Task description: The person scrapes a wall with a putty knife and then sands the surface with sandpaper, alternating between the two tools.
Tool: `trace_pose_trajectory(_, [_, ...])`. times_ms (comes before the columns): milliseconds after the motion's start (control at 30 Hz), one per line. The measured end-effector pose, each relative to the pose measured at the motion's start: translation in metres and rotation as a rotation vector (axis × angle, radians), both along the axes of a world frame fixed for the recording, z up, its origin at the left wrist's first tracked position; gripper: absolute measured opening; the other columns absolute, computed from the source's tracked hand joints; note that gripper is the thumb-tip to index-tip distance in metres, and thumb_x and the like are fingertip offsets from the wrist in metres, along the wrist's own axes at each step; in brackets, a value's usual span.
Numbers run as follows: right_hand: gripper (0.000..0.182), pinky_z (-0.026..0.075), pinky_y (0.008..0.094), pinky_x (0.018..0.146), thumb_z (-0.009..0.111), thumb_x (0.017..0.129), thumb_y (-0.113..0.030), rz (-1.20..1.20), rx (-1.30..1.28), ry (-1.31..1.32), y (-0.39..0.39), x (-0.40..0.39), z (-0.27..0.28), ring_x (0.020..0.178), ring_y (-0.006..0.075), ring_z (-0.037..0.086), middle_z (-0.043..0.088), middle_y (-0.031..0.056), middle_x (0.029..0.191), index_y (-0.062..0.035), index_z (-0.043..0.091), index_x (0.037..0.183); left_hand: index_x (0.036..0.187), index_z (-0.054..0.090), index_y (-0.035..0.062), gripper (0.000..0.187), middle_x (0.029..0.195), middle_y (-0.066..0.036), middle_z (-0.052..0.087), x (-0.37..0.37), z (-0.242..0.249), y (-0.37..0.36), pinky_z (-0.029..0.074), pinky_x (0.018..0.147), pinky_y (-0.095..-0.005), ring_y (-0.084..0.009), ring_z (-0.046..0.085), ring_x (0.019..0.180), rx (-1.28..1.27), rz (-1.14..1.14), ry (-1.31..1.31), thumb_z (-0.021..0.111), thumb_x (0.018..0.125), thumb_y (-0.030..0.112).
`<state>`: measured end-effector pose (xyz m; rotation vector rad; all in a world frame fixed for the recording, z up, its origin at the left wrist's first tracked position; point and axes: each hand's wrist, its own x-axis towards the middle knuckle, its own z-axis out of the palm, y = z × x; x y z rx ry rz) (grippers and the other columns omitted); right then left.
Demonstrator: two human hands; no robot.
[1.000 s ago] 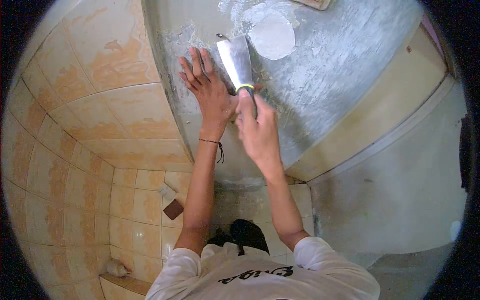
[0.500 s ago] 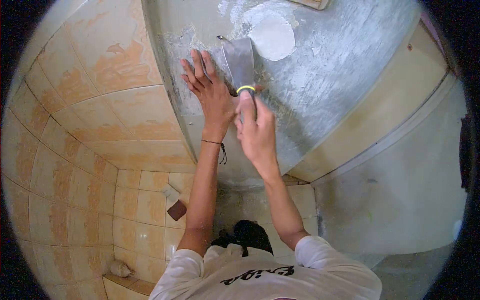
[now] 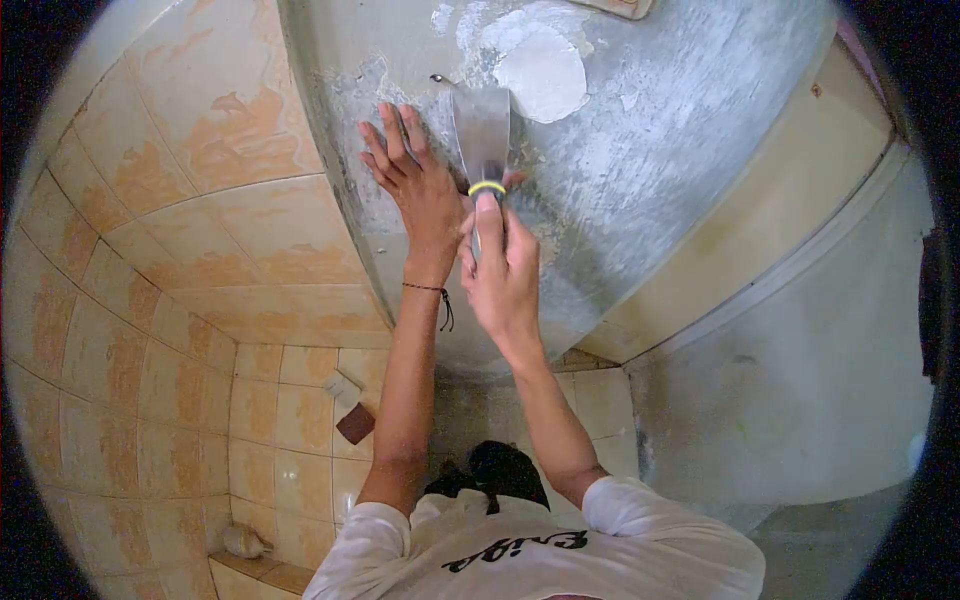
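Observation:
My right hand (image 3: 503, 265) is closed round the dark handle of a putty knife (image 3: 484, 130), thumb laid along it near a yellow ring. The wide metal blade points away from me against the grey wall (image 3: 680, 130), just below a round white filler patch (image 3: 543, 75). Beside it, my left hand (image 3: 415, 190) lies flat on the same wall, fingers spread, wearing a thin dark cord bracelet. A small metal hook or screw (image 3: 440, 78) sticks out near the blade's upper left corner.
Patterned orange tiles (image 3: 230, 130) cover the wall at left. On the tiled floor are a brown block (image 3: 356, 424) and a pale piece (image 3: 343, 388). A cream panel (image 3: 770, 210) runs along the right. At the top edge shows a beige object (image 3: 625, 6).
My right hand and the putty knife have shifted slightly left and down, and the blade now points straighter up. My left hand has stayed in place on the wall.

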<state>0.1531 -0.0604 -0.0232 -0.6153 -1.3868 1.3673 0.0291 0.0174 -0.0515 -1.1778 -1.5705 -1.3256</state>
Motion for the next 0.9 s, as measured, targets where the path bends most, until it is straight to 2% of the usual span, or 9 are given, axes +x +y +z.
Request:
trace_pose_trajectory(33, [0.040,0.031,0.0219,0.042,0.043,0.108,-0.037,-0.001,-0.006,-0.006,0.000,-0.003,-0.004,0.047,0.0033,0.038,0.044,-0.0034,0.059,-0.0071,0.050,0.083,0.158,0.013,0.0007,0.134,0.164,-0.021,0.010,0.002,-0.002,-0.001,0.004,0.118,-0.0655,-0.0467,0.000,0.151,-0.006,-0.001,-0.006,0.069,0.066,0.082])
trace_pose_trajectory(100, [0.041,0.031,0.0218,0.041,0.042,0.108,-0.039,-0.061,0.137,0.030,0.005,-0.016,-0.011,0.045,0.0035,0.037,0.043,-0.0036,0.058,-0.0071,0.049,0.083,0.158,0.013,0.0005,0.136,0.163,-0.021,0.011,0.003,0.000,-0.002,0.004,0.118,-0.0653,-0.0469,0.002,0.151,0.004,0.001,-0.001,0.068,0.065,0.083])
trace_pose_trajectory(233, [0.042,0.030,0.0216,0.040,0.041,0.108,-0.042,0.027,0.027,0.031,0.000,-0.007,-0.007,0.044,0.0039,0.038,0.043,-0.0029,0.058,-0.0076,0.049,0.084,0.157,0.013,-0.0001,0.137,0.163,-0.022,0.012,-0.004,-0.002,0.007,0.005,0.118,-0.0652,-0.0471,0.003,0.150,0.012,0.062,0.025,0.068,0.064,0.084])
trace_pose_trajectory(900, [0.043,0.030,0.0221,0.038,0.042,0.107,-0.042,-0.007,0.045,-0.019,-0.001,-0.001,0.004,0.042,0.0042,0.039,0.044,-0.0018,0.056,-0.0068,0.050,0.084,0.158,0.014,0.0010,0.132,0.164,-0.019,0.011,-0.001,-0.002,0.002,0.004,0.119,-0.0646,-0.0462,0.002,0.151,0.018,0.017,0.011,0.068,0.067,0.081])
